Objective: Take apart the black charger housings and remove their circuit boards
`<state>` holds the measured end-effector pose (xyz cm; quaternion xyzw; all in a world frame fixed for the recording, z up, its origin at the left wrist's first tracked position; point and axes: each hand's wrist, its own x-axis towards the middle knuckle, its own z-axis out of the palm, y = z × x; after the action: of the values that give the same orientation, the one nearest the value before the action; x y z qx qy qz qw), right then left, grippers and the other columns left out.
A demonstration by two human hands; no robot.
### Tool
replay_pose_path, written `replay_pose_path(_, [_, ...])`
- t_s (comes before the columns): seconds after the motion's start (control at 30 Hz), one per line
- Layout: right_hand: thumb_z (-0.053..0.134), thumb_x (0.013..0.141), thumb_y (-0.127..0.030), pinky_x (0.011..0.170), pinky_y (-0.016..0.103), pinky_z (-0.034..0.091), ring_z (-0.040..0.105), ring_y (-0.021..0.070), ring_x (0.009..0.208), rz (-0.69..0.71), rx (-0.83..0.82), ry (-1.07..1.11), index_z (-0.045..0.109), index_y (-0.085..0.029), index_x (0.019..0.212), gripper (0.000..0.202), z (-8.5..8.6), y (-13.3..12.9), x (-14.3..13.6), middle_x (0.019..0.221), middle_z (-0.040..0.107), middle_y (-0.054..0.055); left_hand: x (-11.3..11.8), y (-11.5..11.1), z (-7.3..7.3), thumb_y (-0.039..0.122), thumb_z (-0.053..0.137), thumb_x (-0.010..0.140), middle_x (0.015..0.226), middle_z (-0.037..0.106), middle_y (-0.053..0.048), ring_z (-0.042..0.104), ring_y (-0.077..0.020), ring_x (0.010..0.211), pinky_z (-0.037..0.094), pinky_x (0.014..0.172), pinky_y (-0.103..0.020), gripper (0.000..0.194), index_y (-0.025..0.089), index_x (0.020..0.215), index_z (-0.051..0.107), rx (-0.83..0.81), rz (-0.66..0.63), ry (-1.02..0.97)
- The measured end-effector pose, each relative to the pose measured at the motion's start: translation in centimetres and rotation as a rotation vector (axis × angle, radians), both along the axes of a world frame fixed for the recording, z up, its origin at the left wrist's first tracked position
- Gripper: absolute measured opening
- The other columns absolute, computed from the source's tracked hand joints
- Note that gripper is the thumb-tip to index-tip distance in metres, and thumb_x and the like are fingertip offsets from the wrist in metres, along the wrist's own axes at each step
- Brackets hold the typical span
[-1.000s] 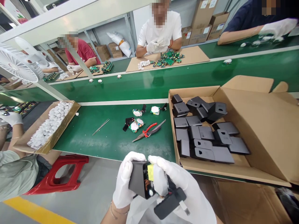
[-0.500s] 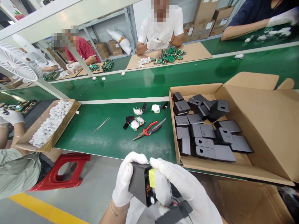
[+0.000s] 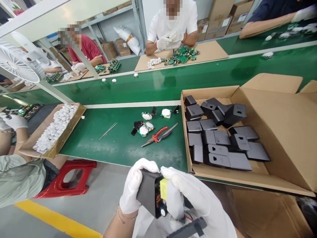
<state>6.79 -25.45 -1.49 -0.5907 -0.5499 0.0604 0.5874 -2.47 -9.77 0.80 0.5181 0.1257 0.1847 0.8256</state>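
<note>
My left hand (image 3: 132,191), in a white glove, is closed around a dark grey plastic housing (image 3: 146,193) whose open end faces right. My right hand (image 3: 198,195), also gloved, grips a circuit assembly (image 3: 175,200) with a yellow component, a white lump and red and black wires. Part of that assembly sits at the mouth of the housing. A black flat piece (image 3: 189,228) hangs from the wires under my right hand. Long-nose pliers (image 3: 158,136) with red handles, tweezers (image 3: 108,131) and several small circuit boards (image 3: 144,130) lie on the green bench beyond.
A cardboard box (image 3: 279,180) of dark grey housings (image 3: 220,140) stands at the right. At the left is a carton (image 3: 74,130) of white pieces, near a red stool (image 3: 71,185) and a seated co-worker. A green conveyor (image 3: 158,86) runs behind the bench; other people work across it.
The view has shifted slightly. White pieces on the conveyor have moved to the right. Both hands keep their hold, with the housing and circuit assembly in nearly the same position.
</note>
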Motion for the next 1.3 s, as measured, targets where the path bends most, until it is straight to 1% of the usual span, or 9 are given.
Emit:
replay_pose_path(0.1, [0.052,0.095,-0.025,0.111,0.052,0.043,0.07,0.0208,0.082,0.04,0.046,0.014,0.022,-0.022,0.154,0.066,0.3,0.4,0.0,0.079,0.071,0.001,0.0,-0.4,-0.1,0.047,0.052,0.091,0.089,0.062,-0.005,0.058,-0.0215,0.082,0.045,0.079,-0.033,0.029,0.021,0.09,0.065,-0.024,0.089,0.025])
replay_pose_path(0.27, [0.052,0.091,-0.012,0.11,0.049,0.044,0.066,0.0176,0.076,0.045,0.066,-0.021,0.021,-0.022,0.154,0.071,1.3,1.1,0.5,0.078,0.069,-0.001,-0.2,0.3,-0.8,0.048,0.051,0.092,0.094,0.064,-0.006,0.06,-0.023,0.086,0.045,0.081,-0.035,0.03,0.022,0.094,0.064,0.013,-0.002,0.018])
replay_pose_path(0.43, [0.047,0.092,-0.008,0.084,0.039,0.057,0.058,0.0161,0.063,0.099,0.105,0.075,0.023,-0.027,0.155,0.07,1.5,2.3,1.0,0.07,0.061,-0.001,-0.2,0.5,-1.9,0.049,0.045,0.094,0.095,0.063,-0.006,0.057,-0.0211,0.085,0.045,0.079,-0.032,0.033,0.021,0.097,0.063,0.055,0.083,0.072])
replay_pose_path(0.57, [0.046,0.099,-0.04,0.1,0.047,0.052,0.062,0.0221,0.117,0.24,0.103,0.506,0.01,-0.04,0.155,0.066,-0.5,2.3,0.7,0.122,0.067,0.007,0.0,0.7,-2.4,0.049,0.042,0.096,0.099,0.064,-0.007,0.059,-0.0221,0.089,0.046,0.082,-0.033,0.036,0.02,0.1,0.063,0.102,0.053,0.078])
replay_pose_path(0.67, [0.039,0.096,-0.06,0.115,0.049,0.034,0.028,0.0223,0.147,0.305,0.059,0.96,0.008,-0.042,0.154,0.069,-1.8,2.1,0.2,0.162,0.024,0.003,0.3,0.9,-2.5,0.047,0.041,0.097,0.1,0.063,-0.007,0.058,-0.0226,0.092,0.044,0.085,-0.032,0.037,0.019,0.099,0.065,0.218,0.035,0.113])
replay_pose_path(0.77, [0.052,0.087,-0.068,0.12,0.046,0.02,0.022,0.0239,0.149,0.365,0.026,1.086,0.019,-0.034,0.155,0.083,-2.0,2.6,-0.2,0.163,0.019,0.006,0.7,0.9,-2.3,0.044,0.036,0.099,0.096,0.06,-0.007,0.056,-0.0215,0.089,0.044,0.085,-0.033,0.036,0.019,0.098,0.063,0.161,-0.026,0.079])
replay_pose_path(0.9, [0.07,0.075,-0.066,0.12,0.045,0.025,0.03,0.0274,0.146,0.355,-0.018,1.17,0.017,-0.023,0.156,0.107,-1.7,3.5,-1.0,0.158,0.031,0.014,1.0,0.5,-1.9,0.037,0.033,0.099,0.095,0.057,-0.008,0.054,-0.0224,0.09,0.043,0.086,-0.036,0.033,0.019,0.095,0.06,0.133,-0.079,0.042])
replay_pose_path(1.13, [0.068,0.079,-0.063,0.118,0.043,0.031,0.031,0.0286,0.146,0.228,0.01,1.2,0.029,-0.027,0.152,0.091,-2.0,4.1,-2.3,0.156,0.035,0.01,1.0,0.5,-3.0,0.034,0.03,0.1,0.094,0.057,-0.007,0.055,-0.0221,0.092,0.045,0.083,-0.036,0.031,0.02,0.097,0.058,0.186,0.024,-0.035])
replay_pose_path(1.3, [0.056,0.089,-0.06,0.12,0.044,0.026,0.036,0.0292,0.143,0.115,-0.054,1.132,0.045,-0.024,0.145,0.067,-2.4,4.8,-2.8,0.151,0.044,0.008,1.0,0.2,-4.2,0.032,0.03,0.101,0.096,0.06,-0.006,0.058,-0.0215,0.093,0.046,0.086,-0.036,0.031,0.022,0.099,0.059,0.529,0.217,0.012])
